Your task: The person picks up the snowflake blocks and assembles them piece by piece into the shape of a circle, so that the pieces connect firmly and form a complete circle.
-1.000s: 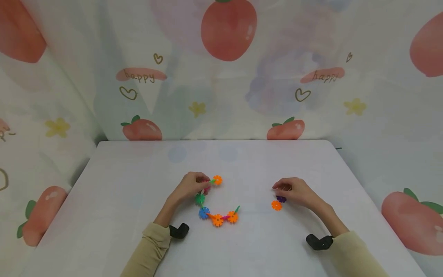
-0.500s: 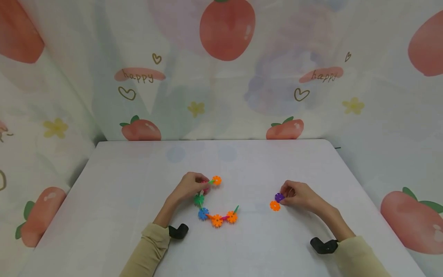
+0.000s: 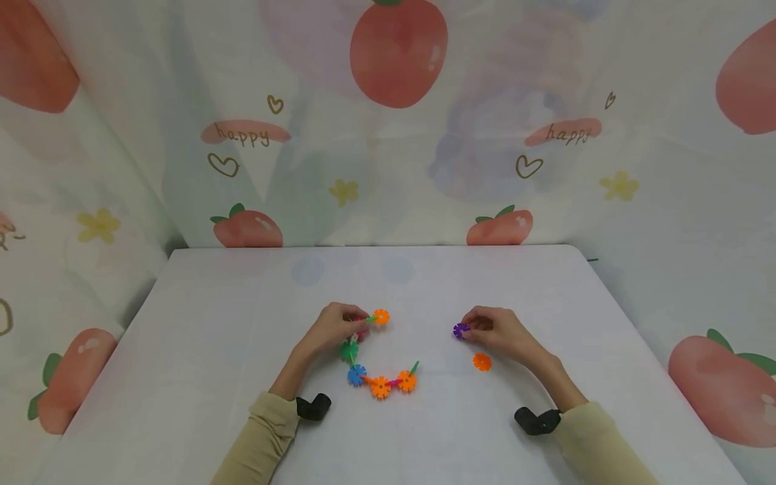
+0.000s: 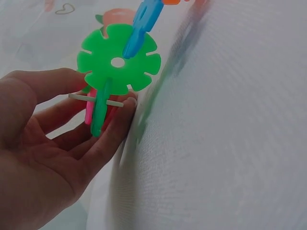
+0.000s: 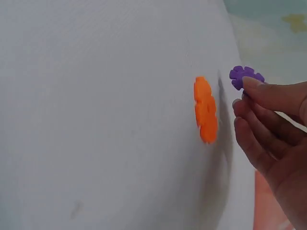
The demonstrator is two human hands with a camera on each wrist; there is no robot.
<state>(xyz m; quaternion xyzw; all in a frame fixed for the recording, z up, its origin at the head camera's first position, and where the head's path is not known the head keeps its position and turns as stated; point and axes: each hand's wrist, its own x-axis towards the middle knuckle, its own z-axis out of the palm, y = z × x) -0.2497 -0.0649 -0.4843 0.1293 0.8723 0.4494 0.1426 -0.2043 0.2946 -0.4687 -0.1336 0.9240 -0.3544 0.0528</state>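
A curved chain of interlocking snowflake discs point(image 3: 380, 386) in several colours lies on the table, left of centre. My left hand point(image 3: 332, 328) grips it near its far end, around a pink disc mostly hidden by the fingers. In the left wrist view a green disc point(image 4: 117, 62) stands just above that hand, joined to a blue disc point(image 4: 144, 26). Between thumb and fingertips, my right hand point(image 3: 500, 330) pinches a purple snowflake disc point(image 3: 461, 331), which the right wrist view shows raised off the table. A loose orange disc point(image 3: 481, 362) lies below the right hand.
The white-covered table point(image 3: 242, 283) ends in a straight far edge against a printed cloth backdrop point(image 3: 376, 168). Black wrist cameras point(image 3: 314, 407) sit at both sleeves, close to the tabletop.
My right hand has picked the purple disc up from beside the orange disc and carried it left, toward the chain. My left hand and the chain have stayed nearly still.
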